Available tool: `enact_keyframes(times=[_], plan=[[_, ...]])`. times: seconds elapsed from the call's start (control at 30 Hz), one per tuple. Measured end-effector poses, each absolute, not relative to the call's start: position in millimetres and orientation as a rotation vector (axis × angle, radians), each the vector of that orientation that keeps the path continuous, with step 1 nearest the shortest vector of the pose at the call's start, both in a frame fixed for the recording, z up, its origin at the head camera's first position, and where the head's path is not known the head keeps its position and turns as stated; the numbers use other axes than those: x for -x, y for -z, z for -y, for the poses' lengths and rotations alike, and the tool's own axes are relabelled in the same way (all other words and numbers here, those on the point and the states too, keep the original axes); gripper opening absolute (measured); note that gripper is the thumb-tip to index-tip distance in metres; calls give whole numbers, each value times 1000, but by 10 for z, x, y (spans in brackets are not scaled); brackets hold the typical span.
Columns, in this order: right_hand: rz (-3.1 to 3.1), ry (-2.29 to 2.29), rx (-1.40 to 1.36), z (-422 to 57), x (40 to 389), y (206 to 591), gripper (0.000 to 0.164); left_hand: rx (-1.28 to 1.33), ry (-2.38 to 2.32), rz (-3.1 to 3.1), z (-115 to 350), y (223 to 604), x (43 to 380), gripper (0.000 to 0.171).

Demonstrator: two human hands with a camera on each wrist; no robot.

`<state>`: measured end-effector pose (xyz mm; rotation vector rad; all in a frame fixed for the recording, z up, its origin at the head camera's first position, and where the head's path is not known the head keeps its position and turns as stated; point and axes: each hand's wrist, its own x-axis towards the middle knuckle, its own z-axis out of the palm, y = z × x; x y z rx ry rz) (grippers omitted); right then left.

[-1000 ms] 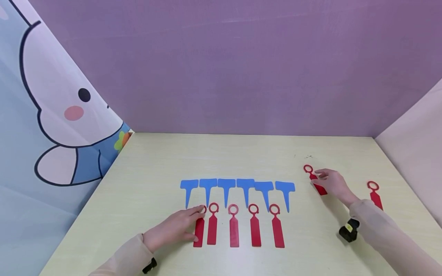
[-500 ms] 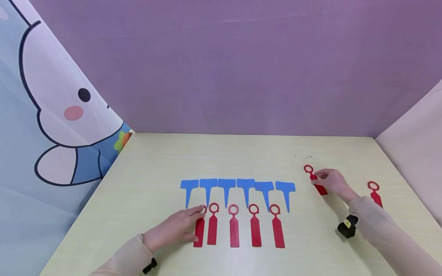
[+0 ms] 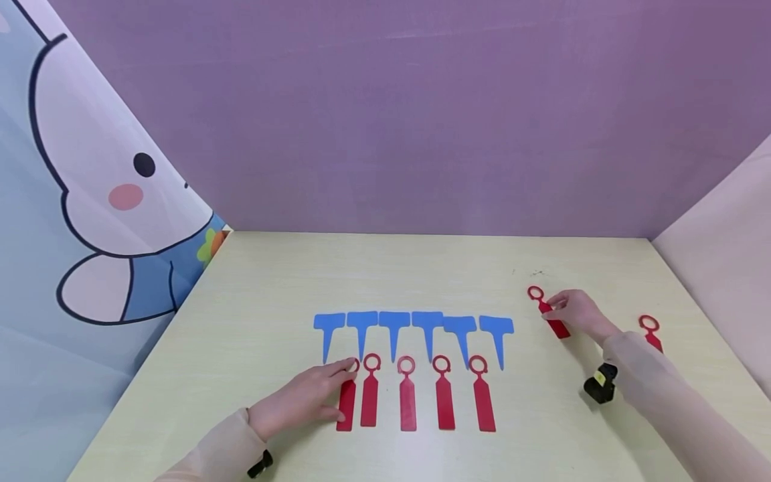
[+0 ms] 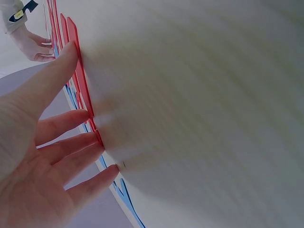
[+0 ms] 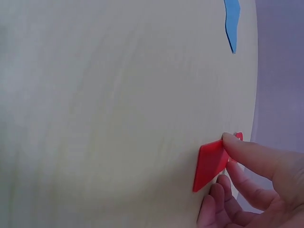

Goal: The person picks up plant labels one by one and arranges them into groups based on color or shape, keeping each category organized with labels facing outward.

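Note:
My left hand (image 3: 298, 400) rests on the leftmost red ring-topped tag (image 3: 346, 405), its fingers fairly straight, thumb near the lower end and fingertips partly hiding the ring. In the left wrist view that hand (image 4: 57, 161) has spread fingers against the red tag (image 4: 81, 80). At the right, my right hand (image 3: 578, 313) pinches another red ring-topped tag (image 3: 557, 328), which lies slanted at the table surface. Up close in the right wrist view, thumb and index finger of the hand (image 5: 266, 180) hold the edges of this tag (image 5: 209, 164).
A row of blue T-shaped plant labels (image 3: 394, 321) lies above several upright red tags (image 3: 407, 405). Farther right, one more red tag (image 3: 649, 323) is partly hidden by my right sleeve. The pale table (image 3: 373, 268) meets a purple wall (image 3: 421, 134).
My right forearm and wrist have shifted slightly up and left, covering more of the far-right tag. The left hand and the rows stay where they were.

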<state>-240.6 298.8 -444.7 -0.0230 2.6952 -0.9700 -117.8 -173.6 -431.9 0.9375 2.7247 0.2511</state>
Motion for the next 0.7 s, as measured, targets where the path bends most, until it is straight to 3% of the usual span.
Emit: enact_keyframes(times=[0.7], plan=[[-2634, 988, -40, -2981, 2423, 4398, 39, -954, -251, -2720, 1743, 4288, 1163, 64]])
